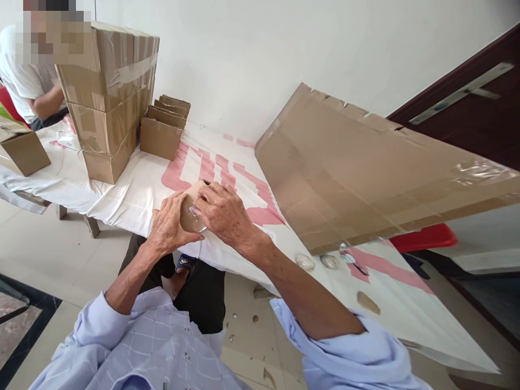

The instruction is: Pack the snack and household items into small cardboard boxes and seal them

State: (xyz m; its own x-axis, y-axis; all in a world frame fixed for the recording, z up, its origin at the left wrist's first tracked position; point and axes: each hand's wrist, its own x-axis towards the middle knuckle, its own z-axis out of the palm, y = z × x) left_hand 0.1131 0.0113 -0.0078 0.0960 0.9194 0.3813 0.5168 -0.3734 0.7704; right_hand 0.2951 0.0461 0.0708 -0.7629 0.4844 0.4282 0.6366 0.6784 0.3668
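Observation:
Both my hands close round a small brown cardboard box (190,201) at the near edge of a table covered with a white and red sheet (138,189). My left hand (168,227) cups the box from the left, fingers curled on it. My right hand (223,212) lies over its top and right side, thumb pressing a small clear piece at its front. Most of the box is hidden under my fingers.
A large flattened cardboard sheet (365,168) leans over the table at the right, with small clear round items (305,262) below its edge. Taped cartons (108,92) are stacked at back left beside folded small boxes (162,132). Another person (28,81) sits far left.

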